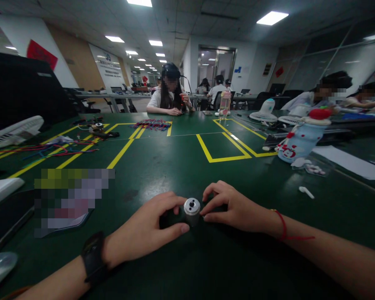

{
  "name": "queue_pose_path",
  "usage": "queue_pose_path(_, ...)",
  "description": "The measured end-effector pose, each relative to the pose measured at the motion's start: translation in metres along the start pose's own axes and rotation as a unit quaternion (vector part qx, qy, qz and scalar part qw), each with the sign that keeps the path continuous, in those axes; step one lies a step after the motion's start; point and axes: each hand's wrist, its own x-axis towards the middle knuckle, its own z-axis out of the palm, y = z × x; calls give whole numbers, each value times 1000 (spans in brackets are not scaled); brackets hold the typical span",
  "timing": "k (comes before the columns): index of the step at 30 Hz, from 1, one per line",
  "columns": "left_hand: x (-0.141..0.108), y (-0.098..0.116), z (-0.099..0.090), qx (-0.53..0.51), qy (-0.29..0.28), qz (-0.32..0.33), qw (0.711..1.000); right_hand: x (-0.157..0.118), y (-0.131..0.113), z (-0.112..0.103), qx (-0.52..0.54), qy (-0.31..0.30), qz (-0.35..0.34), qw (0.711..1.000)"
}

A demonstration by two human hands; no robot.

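Observation:
A small silver motor (pixel 192 206) stands upright on the green table, its round top showing a dark centre and small dark holes. My left hand (pixel 150 223) is closed loosely around its left side, index finger behind and thumb in front. To the motor's right is my right hand (pixel 233 208), its thumb and a fingertip brought together close against the metal side. Anything within that pinch is too small to make out. A dark watch (pixel 94 255) is on my left wrist and a red cord (pixel 283 225) circles the right.
Left of my hands lies a blurred-out packet (pixel 73 200), with loose coloured wires (pixel 59 148) beyond. A wire bundle (pixel 153 124) lies farther back. On the right are a blue bottle (pixel 301 139), a white earbud (pixel 306 192) and paper (pixel 353 160). A person (pixel 168 93) sits opposite.

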Motion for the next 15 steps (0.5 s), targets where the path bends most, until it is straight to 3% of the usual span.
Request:
queue_pose_path(2, -1, -3, -5, -40, 24, -25, 999, 1, -2, -3, 38, 7, 8, 999)
queue_pose_path(4, -1, -9, -8, -94, 86, -67, 990, 2, -1, -7, 103, 31, 35, 994)
queue_pose_path(7, 2, -22, -10, -269, 192, -151, 932, 5, 5, -10, 199, 88, 114, 969)
queue_pose_path(10, 6, -31, -7, -326, 212, -164, 907, 6, 13, -10, 248, 121, 172, 945)
queue_pose_path(12, 9, -33, -5, -345, 206, -165, 901, 5, 15, -9, 236, 104, 164, 952)
queue_pose_path(15, 12, -32, -2, -361, 200, -175, 894, 3, 13, -8, 140, 36, 79, 986)
